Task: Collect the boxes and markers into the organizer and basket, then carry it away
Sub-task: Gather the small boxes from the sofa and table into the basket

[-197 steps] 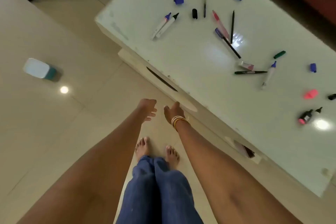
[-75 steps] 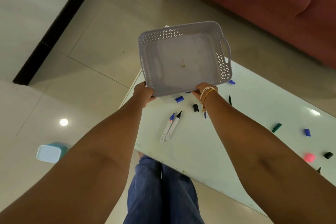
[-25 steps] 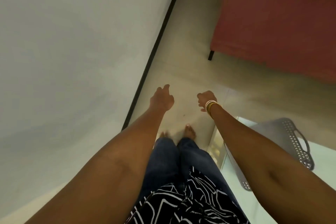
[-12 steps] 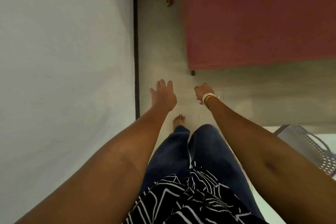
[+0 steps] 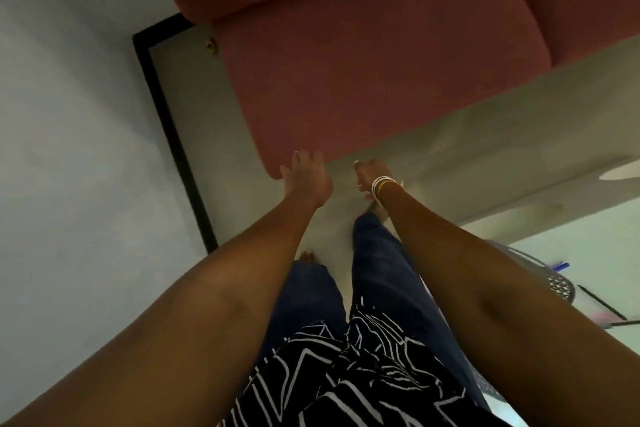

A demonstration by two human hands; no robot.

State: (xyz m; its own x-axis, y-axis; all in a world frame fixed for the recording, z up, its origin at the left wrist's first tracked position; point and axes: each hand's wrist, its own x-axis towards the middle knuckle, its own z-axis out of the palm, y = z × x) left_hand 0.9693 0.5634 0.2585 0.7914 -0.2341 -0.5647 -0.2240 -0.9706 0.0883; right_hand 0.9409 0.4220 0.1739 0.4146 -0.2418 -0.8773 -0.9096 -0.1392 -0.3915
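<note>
Red sofa cushions and pale floor tiles filled most of your view as you turned away from the bench, which had slipped to the right edge of the frame. Since half a second earlier the sofa had swung closer and markers had come back into sight beside the grey basket, already set down on the bench, part hidden behind your right arm. Nothing looked collected yet, and no organizer or boxes showed. Your left hand reached forward with fingers spread, holding nothing; your right hand, bangles at the wrist, hung loosely curled and empty.
</note>
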